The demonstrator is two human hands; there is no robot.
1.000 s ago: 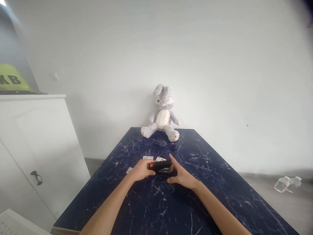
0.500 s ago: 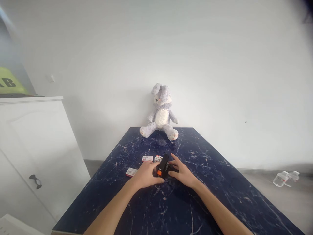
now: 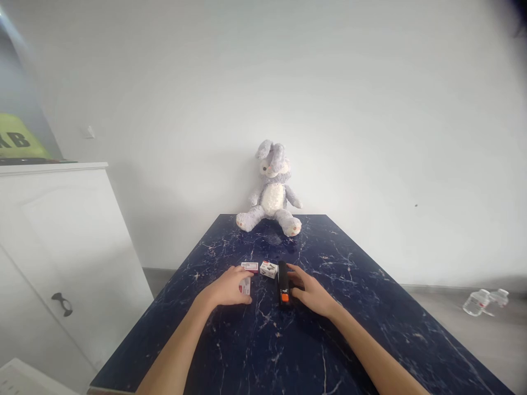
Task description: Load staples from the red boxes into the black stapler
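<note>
My left hand (image 3: pixel 229 286) is closed round a small white and red box (image 3: pixel 244 287), partly hidden by the fingers and thumb. Just beyond it lies a second white box with a red edge (image 3: pixel 249 267). A third small white box with a dark printed picture (image 3: pixel 269 269) sits between that box and a black stapler with an orange end (image 3: pixel 282 282). My right hand (image 3: pixel 310 291) grips the stapler from its right side, fingers curled at the far end and thumb near the orange part. The stapler points away from me on the table.
A dark blue marble-patterned table (image 3: pixel 263 351) reaches to the white wall. At its far edge sits a grey plush rabbit (image 3: pixel 273 197). A white cabinet (image 3: pixel 78 236) stands at the left, and plastic bottles (image 3: pixel 477 302) are on the floor at the right.
The left hand has left the stapler, moved left and taken hold of the nearest small box, which is now turned up. The stapler has shifted right and straightened, with the right hand at it.
</note>
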